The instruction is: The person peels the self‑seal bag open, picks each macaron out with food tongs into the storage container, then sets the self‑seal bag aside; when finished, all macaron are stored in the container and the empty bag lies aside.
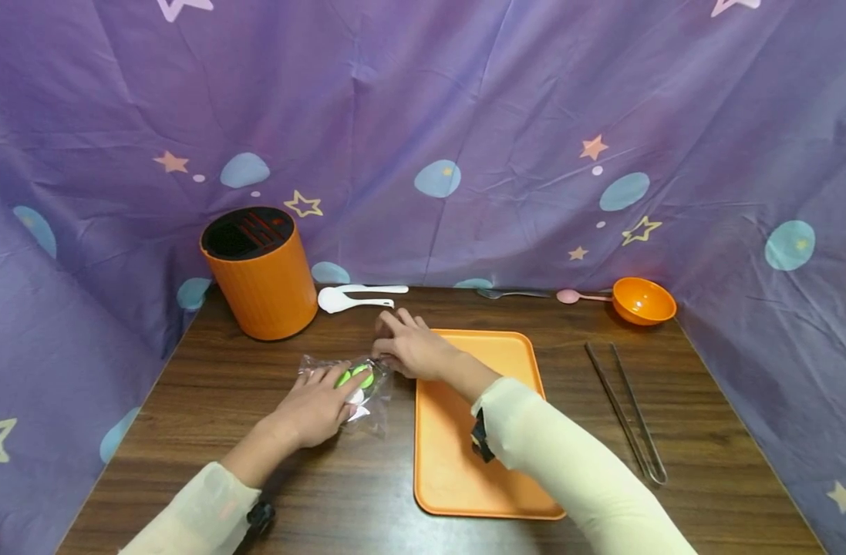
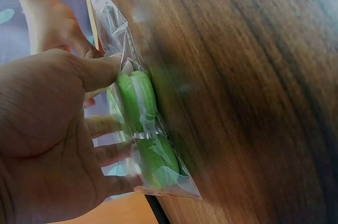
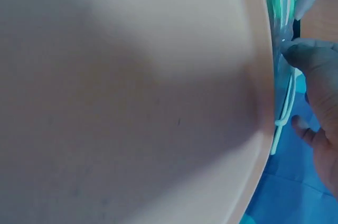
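A clear plastic bag (image 1: 374, 412) with green and white rounded pieces (image 2: 156, 155) inside lies on the wooden table, left of the orange tray (image 1: 488, 497). My left hand (image 1: 316, 408) rests on the bag with its fingers stretched over the pieces and its thumb against the plastic. At the bag's far right corner, my right hand (image 1: 412, 347) pinches the plastic edge between thumb and finger, its wrist above the tray. In the right wrist view the pinching fingers (image 3: 301, 55) show just past the tray's rim.
An orange knife block (image 1: 263, 285) stands at the back left, beside white spoons (image 1: 346, 299). Along the back lie a fork (image 1: 513, 294), a pink spoon (image 1: 571, 296) and an orange bowl (image 1: 643, 302). Metal tongs (image 1: 627, 416) lie right of the tray. A purple curtain (image 1: 423, 92) encloses the table.
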A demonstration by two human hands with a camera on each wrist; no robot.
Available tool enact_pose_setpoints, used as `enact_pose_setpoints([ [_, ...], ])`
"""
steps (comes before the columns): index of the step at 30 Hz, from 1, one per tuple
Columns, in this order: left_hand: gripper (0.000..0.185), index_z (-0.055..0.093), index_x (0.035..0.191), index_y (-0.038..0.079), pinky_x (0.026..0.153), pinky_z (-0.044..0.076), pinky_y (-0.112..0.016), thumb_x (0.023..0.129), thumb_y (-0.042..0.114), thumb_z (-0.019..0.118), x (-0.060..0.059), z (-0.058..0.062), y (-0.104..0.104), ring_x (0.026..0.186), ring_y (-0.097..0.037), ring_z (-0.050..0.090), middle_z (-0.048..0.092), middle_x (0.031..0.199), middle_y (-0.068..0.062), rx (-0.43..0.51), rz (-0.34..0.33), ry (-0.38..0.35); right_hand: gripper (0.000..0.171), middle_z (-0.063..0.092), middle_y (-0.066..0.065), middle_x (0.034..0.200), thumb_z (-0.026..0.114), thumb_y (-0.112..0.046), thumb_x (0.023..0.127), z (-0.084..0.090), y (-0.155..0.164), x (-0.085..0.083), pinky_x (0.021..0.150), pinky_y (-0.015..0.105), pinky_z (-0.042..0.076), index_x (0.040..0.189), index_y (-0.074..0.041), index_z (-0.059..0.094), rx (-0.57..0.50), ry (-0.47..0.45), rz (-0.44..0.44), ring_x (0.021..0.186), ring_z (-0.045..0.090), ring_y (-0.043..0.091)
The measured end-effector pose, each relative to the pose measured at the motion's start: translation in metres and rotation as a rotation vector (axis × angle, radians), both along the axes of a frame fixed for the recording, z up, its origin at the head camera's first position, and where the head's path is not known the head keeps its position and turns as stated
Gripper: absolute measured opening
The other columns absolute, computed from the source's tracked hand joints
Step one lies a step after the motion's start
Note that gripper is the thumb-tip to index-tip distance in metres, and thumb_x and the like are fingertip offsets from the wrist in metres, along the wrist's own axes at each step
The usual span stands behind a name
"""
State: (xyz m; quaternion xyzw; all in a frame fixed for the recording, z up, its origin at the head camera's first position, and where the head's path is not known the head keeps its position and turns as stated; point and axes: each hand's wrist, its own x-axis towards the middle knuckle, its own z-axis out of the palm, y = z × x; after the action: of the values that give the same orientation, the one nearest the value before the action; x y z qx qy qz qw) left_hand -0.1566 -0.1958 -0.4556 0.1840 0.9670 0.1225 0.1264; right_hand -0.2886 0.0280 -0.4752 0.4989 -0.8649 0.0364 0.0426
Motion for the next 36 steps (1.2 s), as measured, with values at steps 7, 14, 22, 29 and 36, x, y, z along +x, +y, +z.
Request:
enact_pose_setpoints([
  [7,0.061,0.042,0.172,0.022,0.129,0.026,-0.081,0.114,0.024,0.06,0.0011,0.0013,0.0,0.16,-0.056,0.038,0.037,0.176,-0.027,-0.003,0.005,-0.006,0.014,0.057,0.004,0.149,0.081,-0.016,0.099,-0.002,-0.0028,0.0015,0.093,0.048,0.057,0.104,-0.03,0.081,-0.017,-0.084,-0.021,0.126,0.053,0.033],
  [14,0.061,0.042,0.172,0.021,0.129,0.026,-0.08,0.114,0.025,0.059,0.0014,0.0014,0.0002,0.159,-0.056,0.038,0.036,0.176,-0.027,-0.004,0.006,-0.006,0.018,0.054,0.003,0.15,0.081,-0.013,0.097,-0.0014,-0.0023,-0.0005,0.099,0.055,0.059,0.1,-0.031,0.079,0.035,-0.049,-0.028,0.128,0.053,0.033],
  [22,0.062,0.04,0.173,0.022,0.13,0.025,-0.079,0.114,0.026,0.059,0.0006,0.0014,0.0009,0.161,-0.056,0.036,0.034,0.177,-0.027,-0.017,0.018,-0.018,0.028,0.052,0.005,0.158,0.08,-0.022,0.101,-0.0029,0.0021,-0.001,0.1,0.056,0.059,0.125,-0.035,0.08,0.026,-0.085,-0.042,0.132,0.052,0.035],
  [29,0.061,0.041,0.172,0.021,0.13,0.026,-0.079,0.114,0.026,0.059,0.001,0.0008,0.0004,0.16,-0.056,0.037,0.034,0.178,-0.027,-0.014,0.012,-0.016,0.016,0.055,0.003,0.149,0.081,-0.023,0.101,-0.0018,0.0041,-0.0021,0.098,0.057,0.059,0.113,-0.033,0.08,0.033,-0.094,-0.042,0.128,0.052,0.035],
  [36,0.061,0.04,0.172,0.02,0.129,0.027,-0.08,0.115,0.025,0.058,0.0014,0.0012,0.0002,0.16,-0.056,0.037,0.035,0.177,-0.027,-0.011,0.004,-0.013,0.01,0.053,0.004,0.151,0.081,-0.027,0.102,0.0066,-0.0013,0.0004,0.105,0.064,0.057,0.111,-0.031,0.08,0.093,-0.092,-0.044,0.133,0.05,0.035],
])
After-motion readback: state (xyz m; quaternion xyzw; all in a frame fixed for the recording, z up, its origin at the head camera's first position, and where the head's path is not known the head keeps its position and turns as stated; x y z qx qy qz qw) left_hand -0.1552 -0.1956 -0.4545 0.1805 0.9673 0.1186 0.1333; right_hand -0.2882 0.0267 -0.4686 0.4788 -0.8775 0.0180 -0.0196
